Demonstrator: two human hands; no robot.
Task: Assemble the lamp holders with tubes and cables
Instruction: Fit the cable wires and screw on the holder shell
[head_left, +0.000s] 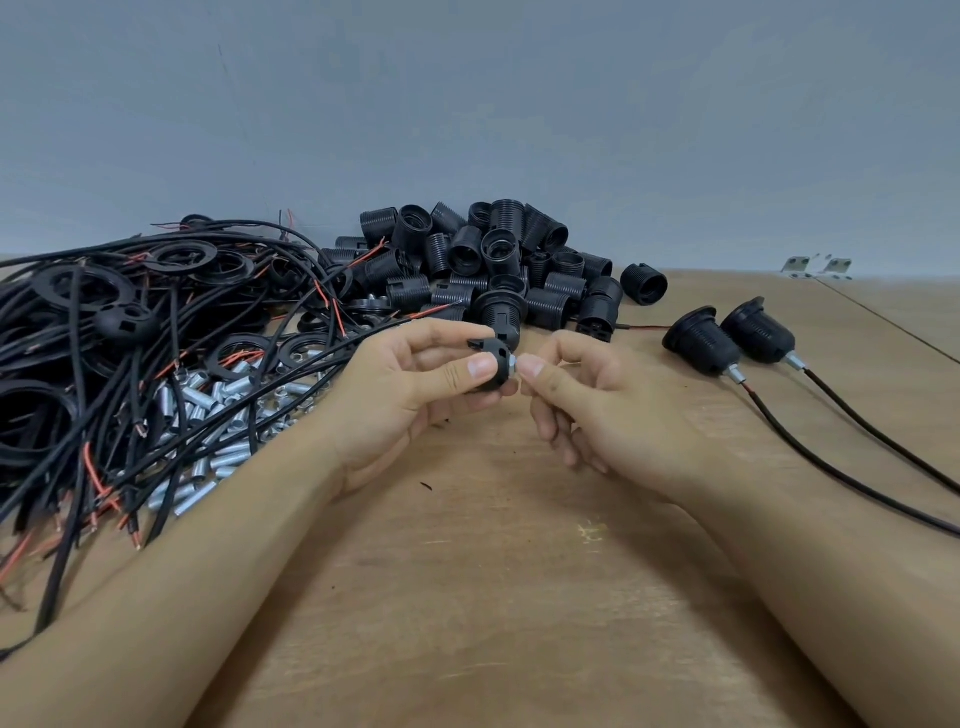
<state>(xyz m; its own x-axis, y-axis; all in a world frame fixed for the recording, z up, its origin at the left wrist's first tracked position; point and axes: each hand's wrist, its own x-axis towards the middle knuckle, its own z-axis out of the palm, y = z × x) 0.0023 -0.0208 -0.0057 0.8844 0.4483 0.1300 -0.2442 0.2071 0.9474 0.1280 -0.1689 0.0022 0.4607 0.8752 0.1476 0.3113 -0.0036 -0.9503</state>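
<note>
**Two lamp holders finished, a third begun; most stock untouched**

Forearms reach in from the near edge over the wooden table (467, 597); left hand (410, 395) grasps a small black holder cap (491, 364) between thumb and fingers, held up above the table at centre; right hand (587, 400) pinches a short metal tube (515, 362) at its fingertips, the tube end touching the cap's side hole; whether it is threaded in yet cannot be told.

Done: two finished holders (727, 338) lie side by side at right, each with tube and black cable (831, 457) trailing toward the near right edge.

Left: heap of black threaded sleeves (493, 265) at the back centre; tangle of loose cables (104, 364) with rings and caps at left; pile of loose metal tubes (218, 415) beside it; judged barely started, two units against a large stock.
</note>
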